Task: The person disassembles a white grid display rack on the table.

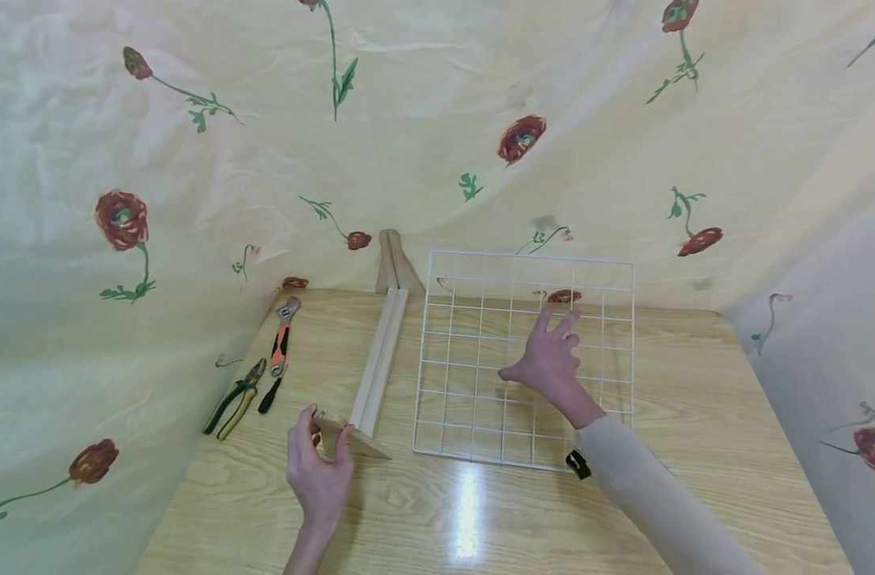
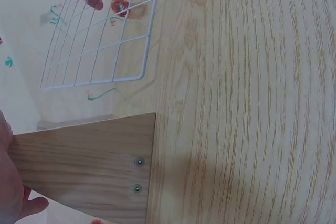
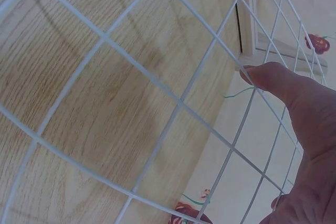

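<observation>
A wooden stand with a long pale grooved bar (image 1: 380, 359) runs front to back on the table. My left hand (image 1: 318, 467) grips its near wooden end board (image 2: 89, 163), thumb on one side and fingers on the other. Two screw heads (image 2: 138, 162) show on that board's face. To the right, my right hand (image 1: 548, 359) holds a white wire grid panel (image 1: 473, 391) with fingers spread across the wires. In the right wrist view the thumb (image 3: 273, 77) lies against one wire; the other fingers are mostly hidden there. The panel is tilted, partly raised off the table.
On the left of the wood-grain table (image 1: 703, 447) lie an adjustable wrench (image 1: 280, 343), pliers (image 1: 238, 395) and a small black-handled tool (image 1: 270, 395). The stand's far end board (image 1: 397, 263) stands near the flowered cloth (image 1: 423, 160) at the back.
</observation>
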`<action>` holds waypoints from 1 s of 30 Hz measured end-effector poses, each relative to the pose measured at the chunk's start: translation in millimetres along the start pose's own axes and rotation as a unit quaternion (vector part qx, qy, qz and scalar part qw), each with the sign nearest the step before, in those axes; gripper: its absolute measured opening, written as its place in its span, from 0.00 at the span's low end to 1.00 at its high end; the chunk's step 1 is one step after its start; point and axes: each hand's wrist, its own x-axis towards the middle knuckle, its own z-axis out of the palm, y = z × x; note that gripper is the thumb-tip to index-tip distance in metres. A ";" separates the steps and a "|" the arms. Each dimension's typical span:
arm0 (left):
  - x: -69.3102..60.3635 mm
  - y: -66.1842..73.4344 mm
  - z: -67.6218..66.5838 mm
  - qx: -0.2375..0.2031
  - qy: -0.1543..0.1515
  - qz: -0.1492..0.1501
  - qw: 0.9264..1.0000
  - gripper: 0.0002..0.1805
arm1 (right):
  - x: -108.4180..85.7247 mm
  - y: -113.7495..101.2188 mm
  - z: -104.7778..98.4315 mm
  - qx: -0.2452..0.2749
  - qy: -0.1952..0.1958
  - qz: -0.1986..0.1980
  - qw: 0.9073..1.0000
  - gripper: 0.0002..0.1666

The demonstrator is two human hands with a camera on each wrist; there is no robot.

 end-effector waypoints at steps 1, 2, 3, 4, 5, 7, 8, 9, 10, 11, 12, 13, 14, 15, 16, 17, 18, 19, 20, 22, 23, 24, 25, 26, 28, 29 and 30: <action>0.2 0.0 0.1 0.000 0.000 0.000 1.000 0.34 | 0.8 0.0 0.5 -0.002 -0.002 0.001 1.000 0.87; 0.4 0.0 0.2 -0.001 0.000 -0.001 1.000 0.34 | 1.6 0.0 1.0 -0.003 -0.004 0.002 1.000 0.87; 0.6 0.1 0.1 0.000 0.001 -0.002 1.000 0.34 | 1.9 -0.2 1.6 -0.005 -0.007 0.000 1.000 0.86; 0.8 0.3 -0.1 -0.001 0.001 -0.002 1.000 0.34 | 2.6 -0.1 2.3 -0.007 -0.010 -0.001 1.000 0.86; 1.0 0.6 -0.4 -0.001 0.001 -0.002 1.000 0.34 | 3.2 -0.1 2.9 -0.007 -0.012 -0.002 1.000 0.86; 1.3 1.2 -1.0 -0.001 -0.001 -0.003 1.000 0.34 | 4.4 0.4 4.3 -0.008 -0.016 -0.004 1.000 0.85; 1.3 1.6 -1.3 -0.001 -0.002 -0.004 1.000 0.34 | 5.1 0.8 5.2 -0.009 -0.018 -0.005 1.000 0.85; 1.5 1.9 -1.7 -0.003 -0.004 -0.006 1.000 0.34 | 6.0 1.4 6.1 -0.009 -0.019 -0.005 1.000 0.85; 1.5 2.2 -2.0 -0.005 -0.007 -0.009 1.000 0.33 | 7.1 2.0 7.1 -0.010 -0.020 -0.004 1.000 0.85; 1.5 2.4 -2.3 -0.005 -0.011 -0.012 1.000 0.33 | 7.9 2.5 8.1 -0.010 -0.021 -0.004 1.000 0.85; 1.5 2.5 -2.8 -0.006 -0.016 -0.016 1.000 0.32 | 8.7 3.0 9.0 -0.010 -0.022 -0.003 1.000 0.85; 1.4 2.6 -3.3 -0.007 -0.020 -0.021 1.000 0.32 | 9.4 3.2 9.9 -0.009 -0.024 -0.002 1.000 0.86; 1.2 2.7 -3.8 -0.008 -0.024 -0.026 0.999 0.31 | 9.9 3.2 10.7 -0.009 -0.027 -0.001 1.000 0.86; 1.2 2.8 -4.3 -0.009 -0.027 -0.030 0.999 0.31 | 10.4 3.1 11.4 -0.008 -0.028 0.000 1.000 0.86; 1.3 3.0 -4.4 -0.008 -0.031 -0.032 0.999 0.30 | 11.2 3.1 11.8 -0.007 -0.030 0.001 1.000 0.85; 1.5 3.1 -4.5 -0.008 -0.032 -0.033 0.999 0.30 | 11.6 3.1 11.9 -0.007 -0.032 0.001 0.999 0.85; 1.7 3.1 -4.4 -0.008 -0.033 -0.033 0.999 0.30 | 12.1 2.9 12.0 -0.007 -0.034 0.001 0.999 0.85; 2.0 3.2 -4.3 -0.008 -0.032 -0.032 0.999 0.30 | 13.0 2.8 12.3 -0.008 -0.035 0.000 0.999 0.85; 2.3 3.3 -3.9 -0.008 -0.030 -0.030 0.999 0.30 | 13.6 2.7 12.3 -0.010 -0.037 -0.001 0.999 0.85; 3.1 3.3 -3.1 -0.008 -0.023 -0.022 0.999 0.31 | 14.6 2.2 12.5 -0.013 -0.040 -0.003 0.999 0.84; 3.4 3.2 -2.5 -0.008 -0.018 -0.018 1.000 0.31 | 15.1 1.9 12.5 -0.014 -0.042 -0.004 0.999 0.84; 3.8 3.4 -2.0 -0.008 -0.014 -0.014 1.000 0.32 | 15.8 1.6 12.9 -0.015 -0.043 -0.004 0.999 0.84; 4.0 3.4 -1.6 -0.007 -0.011 -0.012 1.000 0.32 | 16.4 1.4 13.2 -0.017 -0.044 -0.003 0.999 0.84; 3.9 3.4 -1.5 -0.007 -0.011 -0.013 1.000 0.33 | 16.7 1.1 13.4 -0.016 -0.048 -0.002 0.999 0.85; 3.3 3.6 -2.0 -0.005 -0.018 -0.020 1.000 0.33 | 17.3 0.8 14.7 -0.013 -0.053 0.000 0.999 0.85; 2.7 3.5 -2.6 -0.006 -0.022 -0.024 0.999 0.33 | 17.5 0.4 15.4 -0.011 -0.057 0.002 0.998 0.85; 2.2 3.4 -3.2 -0.005 -0.026 -0.029 0.999 0.33 | 17.6 0.2 16.2 -0.008 -0.061 0.002 0.998 0.85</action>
